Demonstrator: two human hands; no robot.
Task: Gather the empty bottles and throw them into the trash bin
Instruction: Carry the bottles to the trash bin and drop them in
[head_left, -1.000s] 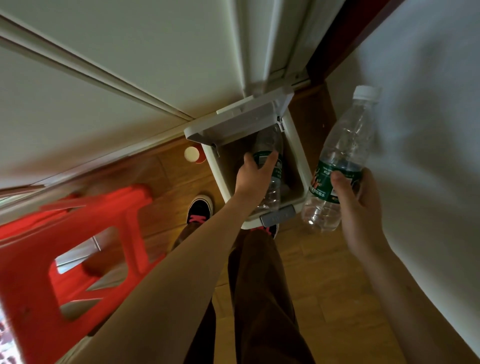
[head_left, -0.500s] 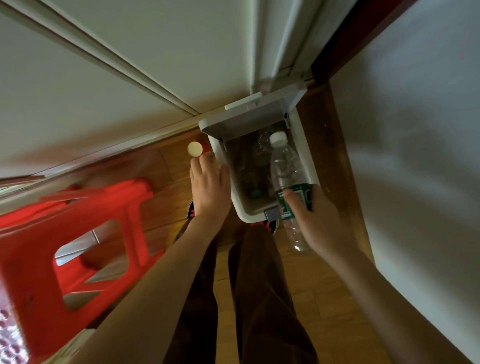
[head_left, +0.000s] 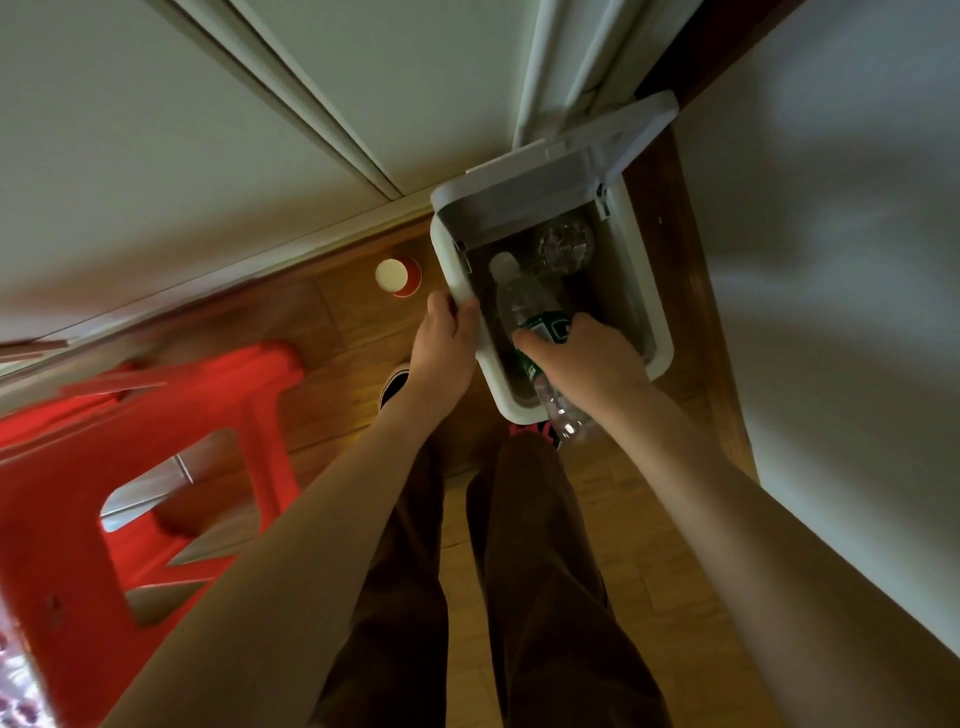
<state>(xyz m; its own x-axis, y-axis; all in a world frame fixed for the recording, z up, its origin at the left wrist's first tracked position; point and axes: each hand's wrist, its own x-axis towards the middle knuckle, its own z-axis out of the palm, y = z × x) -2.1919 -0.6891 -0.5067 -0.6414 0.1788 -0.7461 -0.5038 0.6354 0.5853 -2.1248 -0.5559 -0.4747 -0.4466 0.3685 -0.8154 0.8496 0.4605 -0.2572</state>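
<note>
Feeding bottle (head_left: 527, 304) into trash bin (head_left: 658, 332), clasped in right hand (head_left: 587, 358); bracing 9 o'clock rim with curled left hand (head_left: 441, 340). Next: release.

Both your bare arms reach up from the lower frame toward centre. Your left hand (head_left: 447, 338) curls over the bin rim (head_left: 491, 369); your right hand (head_left: 587, 358) grips the bottle (head_left: 524, 306) mid-body.

I had one view, from the head camera: it looked steeply down along both forearms, close above the right hand (head_left: 587, 358) gripping the bottle (head_left: 530, 306). Just left of that grip the left hand (head_left: 444, 338) held the trash bin (head_left: 660, 312) rim; walls bowed beyond.
</note>
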